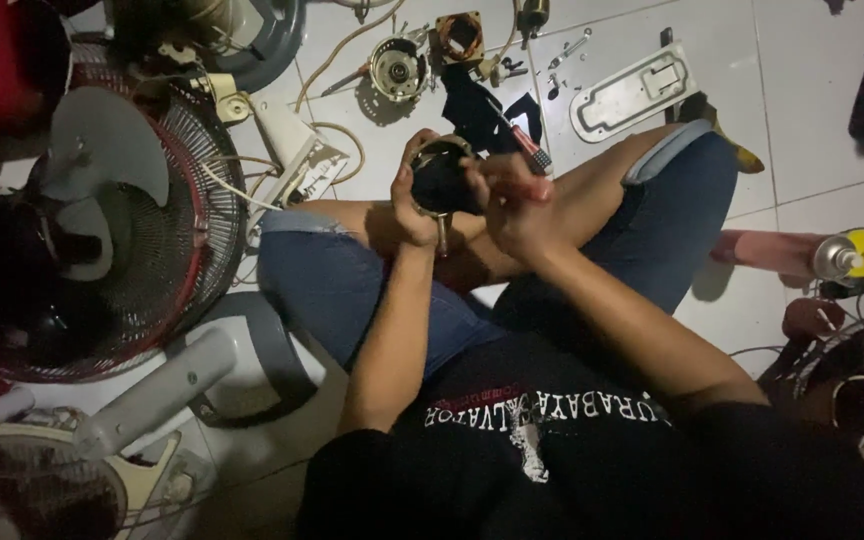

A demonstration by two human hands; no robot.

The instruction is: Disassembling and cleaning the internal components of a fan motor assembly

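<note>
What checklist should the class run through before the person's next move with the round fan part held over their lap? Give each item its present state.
1. Left hand grips the round dark fan part: ok.
2. Right hand holds the tool with the red handle: ok.
3. Tool tip seated in the part: cannot tell, the hands hide it.
4. Part held clear of the floor, above the crossed legs: ok.
5. Loose screws on the tiles kept together: not ok, they lie scattered.
6. Floor around the knees free of clutter: not ok, a fan grille and wires lie close.
</note>
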